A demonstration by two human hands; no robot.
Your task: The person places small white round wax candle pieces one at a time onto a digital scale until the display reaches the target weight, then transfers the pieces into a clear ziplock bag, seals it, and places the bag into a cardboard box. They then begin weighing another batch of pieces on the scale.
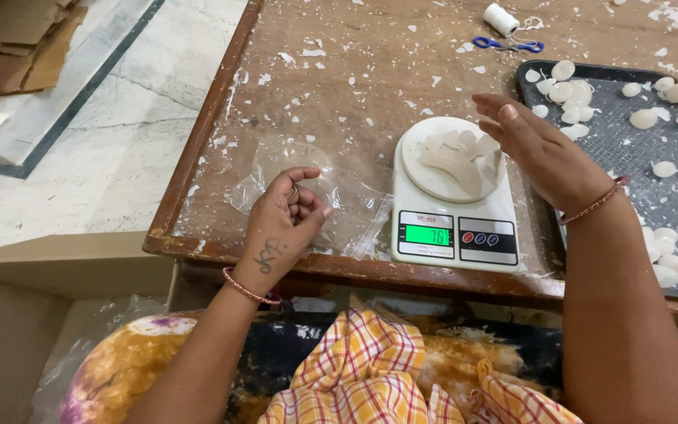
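Note:
A white digital scale (455, 228) with a lit green display stands at the table's near edge. Several white curved pieces (458, 161) lie on its round pan. My right hand (539, 149) hovers just right of the pan, fingers spread and empty. My left hand (282, 221) rests on a clear plastic bag (276, 161) lying flat on the table left of the scale, fingers curled, pinching the plastic.
A dark tray (617, 145) with several white pieces lies at the right. Blue scissors (508, 44) and a white thread spool (500, 19) sit at the back. White flakes litter the wooden table (339, 71). A checked cloth (362, 369) covers my lap.

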